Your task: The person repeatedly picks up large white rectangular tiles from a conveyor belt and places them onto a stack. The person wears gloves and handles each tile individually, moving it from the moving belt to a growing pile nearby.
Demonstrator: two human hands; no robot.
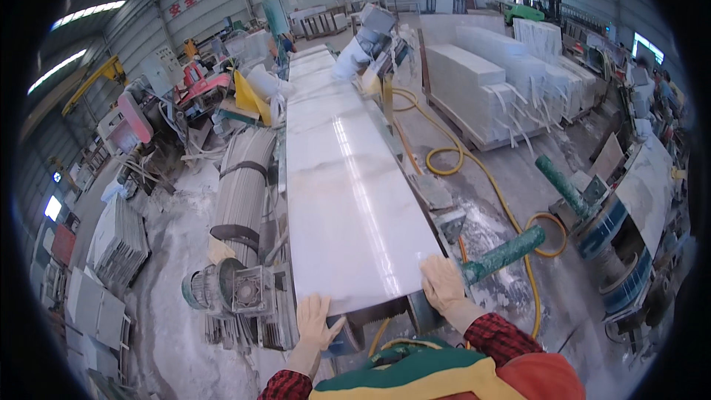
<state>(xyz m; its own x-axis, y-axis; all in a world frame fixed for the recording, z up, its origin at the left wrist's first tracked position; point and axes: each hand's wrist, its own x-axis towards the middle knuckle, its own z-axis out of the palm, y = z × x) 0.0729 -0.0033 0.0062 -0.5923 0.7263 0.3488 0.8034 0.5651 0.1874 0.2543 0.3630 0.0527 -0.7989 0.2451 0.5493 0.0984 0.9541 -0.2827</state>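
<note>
A long, polished white stone slab (pixel 352 200) with pale grey veining lies lengthwise in front of me on a roller conveyor. At its near left corner rests my left hand (pixel 317 324), fingers stretched out on the top and thumb spread to the side, along the near edge. My right hand (pixel 443 285) lies over the near right corner with its fingers laid flat along the side of the slab. Bright strips of light reflect down the slab's surface. Under the near end, part of the conveyor (pixel 421 311) shows; my palms hide some of the slab's edge.
A motor with gearbox (pixel 233 287) sits left of the slab, beside strapped stone strips (pixel 241 185). Right of it juts a green roller (pixel 511 250). A yellow hose (pixel 492 196) winds across the floor. Stacked white blocks (pixel 474 96) stand farther back. A machine (pixel 374 41) flanks the slab's far end.
</note>
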